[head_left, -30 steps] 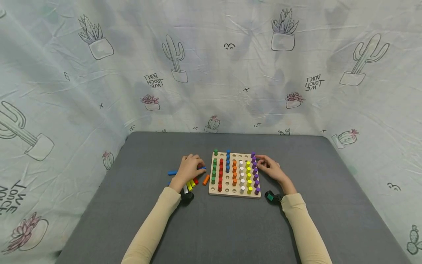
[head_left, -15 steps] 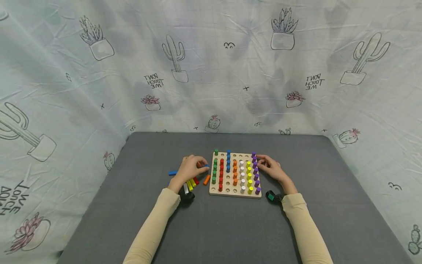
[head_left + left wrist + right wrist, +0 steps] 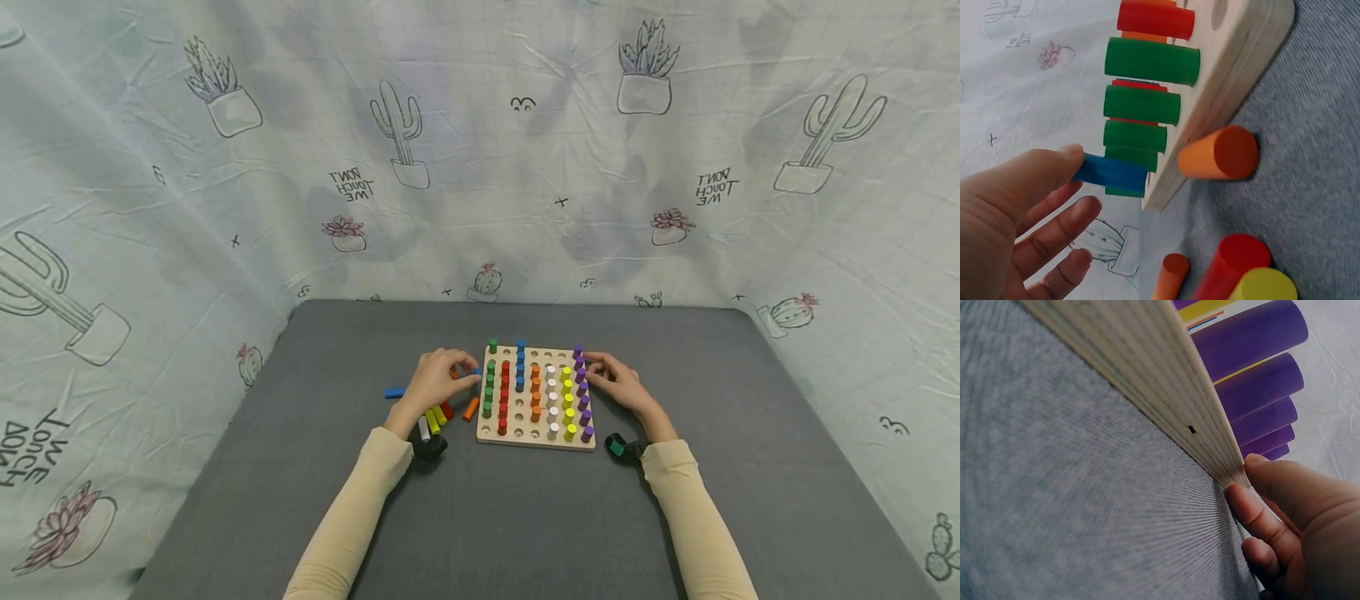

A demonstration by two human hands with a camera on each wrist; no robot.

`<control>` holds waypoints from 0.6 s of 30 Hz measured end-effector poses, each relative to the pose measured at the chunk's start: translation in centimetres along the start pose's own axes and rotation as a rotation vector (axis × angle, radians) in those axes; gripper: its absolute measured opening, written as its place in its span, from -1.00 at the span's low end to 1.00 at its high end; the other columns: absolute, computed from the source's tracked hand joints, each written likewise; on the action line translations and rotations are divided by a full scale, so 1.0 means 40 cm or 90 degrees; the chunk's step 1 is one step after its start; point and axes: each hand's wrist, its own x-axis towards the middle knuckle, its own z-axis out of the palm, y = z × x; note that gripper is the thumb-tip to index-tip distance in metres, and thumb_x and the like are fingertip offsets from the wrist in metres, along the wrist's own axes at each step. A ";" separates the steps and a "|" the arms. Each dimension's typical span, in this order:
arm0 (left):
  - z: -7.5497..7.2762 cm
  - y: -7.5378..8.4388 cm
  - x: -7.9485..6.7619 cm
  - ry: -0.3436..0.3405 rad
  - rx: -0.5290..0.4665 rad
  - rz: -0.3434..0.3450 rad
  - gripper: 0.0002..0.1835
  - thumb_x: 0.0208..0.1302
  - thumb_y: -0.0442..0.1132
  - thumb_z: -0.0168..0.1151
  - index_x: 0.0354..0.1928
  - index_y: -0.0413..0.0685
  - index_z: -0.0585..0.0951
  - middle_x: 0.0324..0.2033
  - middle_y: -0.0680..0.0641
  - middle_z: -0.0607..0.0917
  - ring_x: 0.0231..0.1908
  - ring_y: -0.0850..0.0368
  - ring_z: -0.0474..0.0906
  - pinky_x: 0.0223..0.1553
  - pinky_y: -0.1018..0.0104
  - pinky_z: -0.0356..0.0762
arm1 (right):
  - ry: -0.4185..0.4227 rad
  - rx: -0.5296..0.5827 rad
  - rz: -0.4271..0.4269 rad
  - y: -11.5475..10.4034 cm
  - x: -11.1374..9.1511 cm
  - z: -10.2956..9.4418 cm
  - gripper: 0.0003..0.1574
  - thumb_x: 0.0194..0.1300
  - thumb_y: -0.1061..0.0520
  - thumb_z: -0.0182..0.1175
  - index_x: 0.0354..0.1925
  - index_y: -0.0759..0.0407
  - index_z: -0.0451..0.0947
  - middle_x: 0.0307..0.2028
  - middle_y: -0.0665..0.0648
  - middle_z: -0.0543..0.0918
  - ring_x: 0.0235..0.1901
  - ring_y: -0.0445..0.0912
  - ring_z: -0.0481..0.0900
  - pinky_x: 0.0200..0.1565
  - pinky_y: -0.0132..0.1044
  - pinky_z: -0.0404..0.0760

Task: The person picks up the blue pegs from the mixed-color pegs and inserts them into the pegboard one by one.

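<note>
A wooden pegboard (image 3: 498,439) carries columns of green, red, blue, orange, white, yellow and purple pegs. At its left side, my left hand (image 3: 435,379) pinches a blue peg (image 3: 1113,174) between thumb and forefinger. In the left wrist view this peg overlaps the green pegs (image 3: 1150,60) at the board's far end. My right hand (image 3: 617,383) holds the board's right edge, beside the purple pegs (image 3: 1254,340); the thumb (image 3: 1266,467) is at the upper rim and a fingertip is against the side. Some holes in the board have no peg, including several in the blue column.
Loose pegs lie left of the board: an orange peg (image 3: 471,409), a red peg (image 3: 447,410), yellow pegs (image 3: 435,418), a white peg (image 3: 424,429) and a blue peg (image 3: 394,392). The grey tabletop (image 3: 510,517) meets a cactus-print curtain (image 3: 480,167) behind.
My left hand has moved slightly right with the blue peg, from beside the loose pegs up to the board's left edge. The right hand stays at the board's right edge.
</note>
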 end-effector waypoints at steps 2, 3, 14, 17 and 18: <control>0.000 0.004 0.001 0.006 -0.004 0.007 -0.79 0.16 0.05 0.27 -0.26 0.15 0.67 -0.41 0.23 0.62 -0.37 0.23 0.40 -0.02 -0.01 0.26 | 0.002 -0.002 0.005 -0.001 -0.001 0.001 -0.51 0.32 0.27 0.07 0.19 0.40 0.33 -0.20 0.35 0.55 -0.44 -0.05 0.35 -0.34 -0.31 0.25; 0.001 0.006 0.001 0.009 -0.006 0.011 -0.81 0.16 0.04 0.27 -0.27 0.16 0.67 -0.41 0.24 0.61 -0.38 0.23 0.40 -0.03 -0.01 0.26 | 0.002 -0.002 0.007 -0.002 -0.001 0.002 -0.51 0.32 0.26 0.08 0.19 0.40 0.33 -0.20 0.35 0.55 -0.44 -0.06 0.35 -0.35 -0.31 0.25; 0.004 0.017 0.009 0.015 -0.035 0.022 -0.89 0.17 0.02 0.26 -0.29 0.26 0.62 -0.40 0.24 0.64 -0.35 0.21 0.49 0.07 -0.04 0.22 | 0.007 -0.018 0.001 0.000 -0.001 0.003 -0.51 0.33 0.25 0.08 0.19 0.38 0.34 -0.20 0.33 0.55 -0.44 -0.09 0.35 -0.35 -0.34 0.24; 0.000 0.022 0.013 0.019 -0.037 0.025 -0.87 0.18 0.05 0.25 -0.28 0.25 0.62 -0.39 0.24 0.64 -0.33 0.21 0.49 0.05 -0.01 0.25 | 0.006 -0.017 0.004 0.001 -0.001 0.003 -0.51 0.33 0.24 0.08 0.19 0.37 0.33 -0.20 0.33 0.55 -0.44 -0.09 0.34 -0.35 -0.33 0.24; -0.001 0.024 0.014 0.021 -0.038 0.026 -0.86 0.18 0.05 0.25 -0.28 0.25 0.63 -0.39 0.24 0.64 -0.33 0.21 0.49 0.05 -0.01 0.25 | 0.005 -0.015 0.004 0.000 -0.001 0.003 -0.51 0.33 0.25 0.08 0.19 0.38 0.33 -0.20 0.34 0.55 -0.44 -0.09 0.33 -0.35 -0.33 0.24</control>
